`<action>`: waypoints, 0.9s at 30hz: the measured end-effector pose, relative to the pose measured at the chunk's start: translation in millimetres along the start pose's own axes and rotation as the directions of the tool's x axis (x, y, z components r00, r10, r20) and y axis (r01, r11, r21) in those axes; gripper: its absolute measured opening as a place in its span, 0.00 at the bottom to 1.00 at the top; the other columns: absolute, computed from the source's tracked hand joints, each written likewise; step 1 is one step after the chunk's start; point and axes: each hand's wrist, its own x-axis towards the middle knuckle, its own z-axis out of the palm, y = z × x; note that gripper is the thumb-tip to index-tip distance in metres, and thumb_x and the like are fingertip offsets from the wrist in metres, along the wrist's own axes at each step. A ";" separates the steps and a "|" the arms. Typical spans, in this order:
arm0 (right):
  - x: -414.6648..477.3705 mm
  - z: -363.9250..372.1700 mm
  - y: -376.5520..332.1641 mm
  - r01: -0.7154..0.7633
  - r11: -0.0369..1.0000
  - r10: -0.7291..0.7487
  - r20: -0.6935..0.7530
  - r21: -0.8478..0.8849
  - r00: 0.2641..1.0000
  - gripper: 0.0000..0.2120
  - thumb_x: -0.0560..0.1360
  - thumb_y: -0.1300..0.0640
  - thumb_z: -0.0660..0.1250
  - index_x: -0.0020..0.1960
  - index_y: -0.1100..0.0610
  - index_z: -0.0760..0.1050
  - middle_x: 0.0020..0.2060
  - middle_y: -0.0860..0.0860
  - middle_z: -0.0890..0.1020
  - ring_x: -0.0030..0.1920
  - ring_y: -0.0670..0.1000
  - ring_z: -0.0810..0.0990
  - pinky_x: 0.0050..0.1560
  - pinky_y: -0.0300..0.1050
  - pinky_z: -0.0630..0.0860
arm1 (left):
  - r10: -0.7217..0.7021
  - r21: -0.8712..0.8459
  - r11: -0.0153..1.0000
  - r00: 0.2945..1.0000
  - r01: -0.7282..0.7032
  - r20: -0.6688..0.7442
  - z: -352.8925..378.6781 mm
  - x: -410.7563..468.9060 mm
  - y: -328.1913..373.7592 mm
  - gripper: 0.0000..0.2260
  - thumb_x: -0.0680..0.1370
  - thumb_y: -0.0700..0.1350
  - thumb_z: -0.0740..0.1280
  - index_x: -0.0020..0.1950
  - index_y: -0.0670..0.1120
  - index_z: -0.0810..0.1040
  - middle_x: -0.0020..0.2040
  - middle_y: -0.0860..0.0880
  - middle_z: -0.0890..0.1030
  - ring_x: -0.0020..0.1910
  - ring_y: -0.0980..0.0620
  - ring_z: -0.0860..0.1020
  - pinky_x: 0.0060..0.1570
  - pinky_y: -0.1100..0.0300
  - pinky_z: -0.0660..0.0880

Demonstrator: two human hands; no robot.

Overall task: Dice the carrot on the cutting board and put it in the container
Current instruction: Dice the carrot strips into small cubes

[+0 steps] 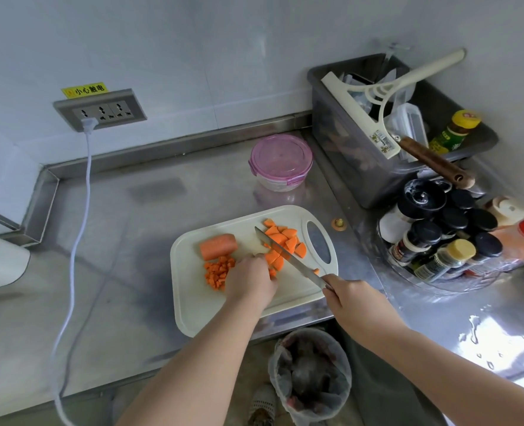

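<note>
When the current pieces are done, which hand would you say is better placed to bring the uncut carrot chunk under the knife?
Left, probably. The left hand, gripping carrot wedges, is nearer the uncut carrot chunk on the cutting board; the right hand holds the knife.

Spice jars (pixel 425 233), squeegee (pixel 359 115), waste bin (pixel 345 376).

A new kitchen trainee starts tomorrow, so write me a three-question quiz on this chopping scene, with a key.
1. True or false: the container has its lid on.
2. Which hand grips the knife?
3. The left hand steadies: A) the knife B) a carrot chunk by the blade C) the container.
Key: 1 true. 2 the right hand. 3 B.
</note>
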 end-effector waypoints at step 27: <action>-0.5 -3.6 2.9 0.013 1.000 -0.013 0.057 -0.004 0.998 0.12 0.83 0.53 0.50 0.59 0.53 0.70 0.30 0.47 0.70 0.28 0.46 0.67 0.27 0.40 0.62 | -0.111 0.012 0.994 0.992 0.112 -0.066 5.2 -0.5 6.6 0.08 0.76 0.53 0.63 0.43 0.50 0.77 0.40 0.52 0.79 0.41 0.50 0.76 0.44 0.56 0.71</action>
